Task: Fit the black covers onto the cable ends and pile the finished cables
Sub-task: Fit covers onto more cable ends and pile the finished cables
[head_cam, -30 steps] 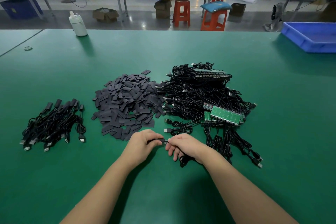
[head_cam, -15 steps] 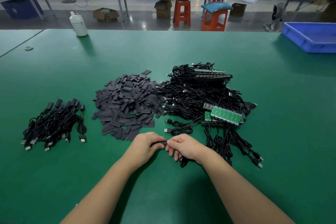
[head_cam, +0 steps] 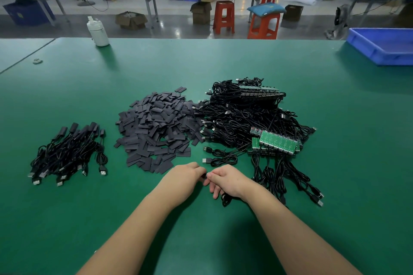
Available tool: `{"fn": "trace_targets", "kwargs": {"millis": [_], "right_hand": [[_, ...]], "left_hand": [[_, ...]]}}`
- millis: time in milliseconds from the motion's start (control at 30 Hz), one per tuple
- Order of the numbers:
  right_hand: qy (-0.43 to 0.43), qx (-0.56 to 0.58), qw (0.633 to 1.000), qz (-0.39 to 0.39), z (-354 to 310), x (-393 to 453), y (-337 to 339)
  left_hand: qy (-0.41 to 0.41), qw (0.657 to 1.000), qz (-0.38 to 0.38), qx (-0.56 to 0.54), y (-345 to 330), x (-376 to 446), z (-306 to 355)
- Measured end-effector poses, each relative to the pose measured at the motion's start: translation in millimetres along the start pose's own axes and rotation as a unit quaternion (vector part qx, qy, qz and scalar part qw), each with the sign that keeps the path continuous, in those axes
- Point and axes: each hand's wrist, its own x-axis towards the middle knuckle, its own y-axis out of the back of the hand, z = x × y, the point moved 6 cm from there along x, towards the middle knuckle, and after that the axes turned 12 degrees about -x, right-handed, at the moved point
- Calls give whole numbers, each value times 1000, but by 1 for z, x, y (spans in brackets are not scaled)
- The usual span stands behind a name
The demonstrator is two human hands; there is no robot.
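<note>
A: From the head view, where does the work stand?

B: The left hand [head_cam: 185, 177] and the right hand [head_cam: 225, 179] meet fingertip to fingertip low on the green counter [head_cam: 335, 118]. Each is pinched on a small dark piece between them, judged to be a cover going onto a cable end; the piece is too hidden to be sure. A loop of the held cable [head_cam: 225, 201] hangs under the right hand.

A: And how much is finished?

B: A small pile of finished cables [head_cam: 67, 154] lies well to the left. The heap of black covers [head_cam: 156, 131] sits in the middle, touching the far bigger tangle of bare cables [head_cam: 243, 118] with green boards [head_cam: 277, 143] on its right. Judging by those sizes, most of the job remains.
</note>
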Motion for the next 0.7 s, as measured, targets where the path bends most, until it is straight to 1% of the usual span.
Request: {"fn": "trace_targets", "kwargs": {"millis": [67,133,167,200,233,267,300,333,367,400,433,500,633,700], "right_hand": [[1,0,1000,1,-1,-1,0],[1,4,1000,3,-2,-2,1],[1,10,1000,5,-2,-2,1],[0,18,1000,6,-3,-3,1],[-2,25,1000,7,-3,-3,2],[-5,30,1000,9,-4,-4,2],[-7,33,999,10,-4,-4,3],[-8,36,999,11,-5,-4,3],[-7,38,999,10,-6,-5,3],[-7,39,999,9,-7,-5,3],[-7,38,999,7,-8,-6,3],[-5,35,999,9,-11,-9,3],[-10,24,1000,10,-19,-12,2],[-9,-3,1000,18,-27,-13,3]], "left_hand": [[1,1000,-5,5,-2,0,-1],[-10,1000,18,-23,-2,-2,-2],[-11,997,48,-66,1,-5,-1],[1,987,95,-128,4,-7,-2],[34,967,151,-202,8,-11,-5],[91,932,204,-286,9,-14,-11],[159,878,240,-382,6,-18,-17],[218,812,254,-478,-2,-21,-22],[259,754,248,-551,-12,-22,-24],[278,721,229,-592,-20,-22,-22],[282,707,207,-615,-26,-22,-18],[280,699,190,-630,-32,-22,-11],[282,682,236,-633,-29,-22,-3],[275,693,246,-620,-23,-23,-2]]}}
